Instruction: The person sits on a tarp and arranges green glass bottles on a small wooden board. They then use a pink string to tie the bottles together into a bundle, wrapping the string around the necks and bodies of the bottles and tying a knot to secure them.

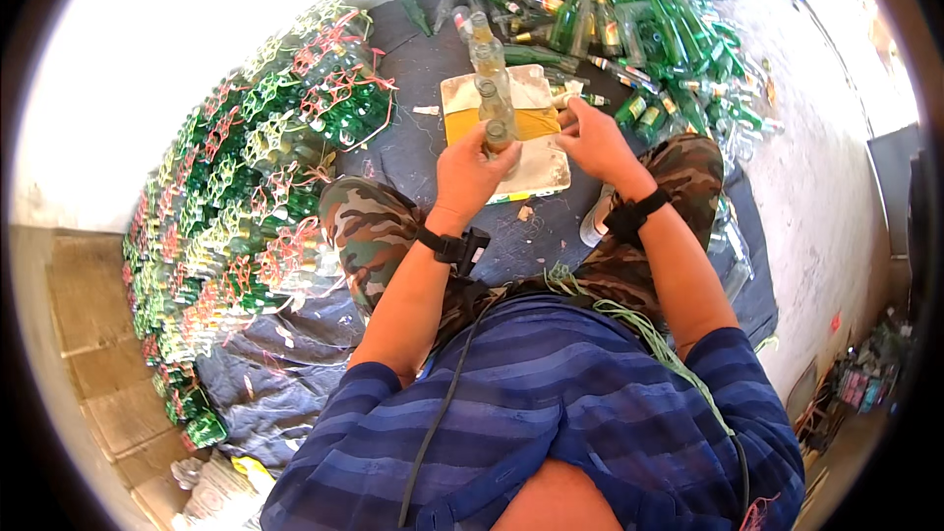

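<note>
A row of clear glass bottles (489, 90) stands on a flat, worn cream-coloured board (539, 173) crossed by a yellow band. My left hand (470, 175) wraps its fingers and thumb around the nearest clear bottle (500, 130), just below its neck. At the board's right edge is my right hand (596, 146), its fingers curled with thumb and forefinger close together. Whatever it may pinch is too small or hidden to make out. Loose bottles lie just beyond the right hand.
Loose green and clear bottles (678, 29) are heaped at the far right. On the left rises a big stack of green bottles (211, 162) bundled with red and pale-green cord. A dark sheet (408, 88) covers the ground. Green string (649, 324) hangs over my shirt.
</note>
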The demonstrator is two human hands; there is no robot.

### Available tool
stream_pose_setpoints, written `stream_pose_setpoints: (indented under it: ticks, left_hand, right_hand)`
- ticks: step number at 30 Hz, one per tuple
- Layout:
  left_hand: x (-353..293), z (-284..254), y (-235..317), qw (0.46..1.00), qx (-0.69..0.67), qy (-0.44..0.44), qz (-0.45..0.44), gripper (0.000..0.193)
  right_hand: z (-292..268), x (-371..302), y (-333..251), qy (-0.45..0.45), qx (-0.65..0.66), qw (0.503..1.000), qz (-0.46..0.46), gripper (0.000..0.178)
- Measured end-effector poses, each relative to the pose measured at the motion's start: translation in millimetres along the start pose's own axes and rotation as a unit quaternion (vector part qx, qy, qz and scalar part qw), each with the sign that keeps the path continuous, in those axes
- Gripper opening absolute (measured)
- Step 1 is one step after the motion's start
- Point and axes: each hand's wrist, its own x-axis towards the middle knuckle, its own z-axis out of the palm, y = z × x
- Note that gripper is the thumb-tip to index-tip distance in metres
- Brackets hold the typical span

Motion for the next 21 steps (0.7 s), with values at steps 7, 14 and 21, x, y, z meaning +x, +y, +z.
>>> stream_pose_setpoints:
  ticks: [7,14,21]
  left_hand:
    - [10,37,-3,0.995,-0.085,0.017,-0.039,0.027]
    - [14,46,-12,0.995,-0.077,0.015,-0.066,0.03]
    - [15,55,-17,0.997,-0.014,-0.009,-0.079,0.034]
  right_hand:
    - [-31,-5,11,0.021,-0.029,0.999,-0.009,0.038]
    - [-31,-6,6,0.014,-0.034,0.999,-0.005,0.032]
    - [-31,-9,3,0.006,-0.026,1.0,0.006,0.03]
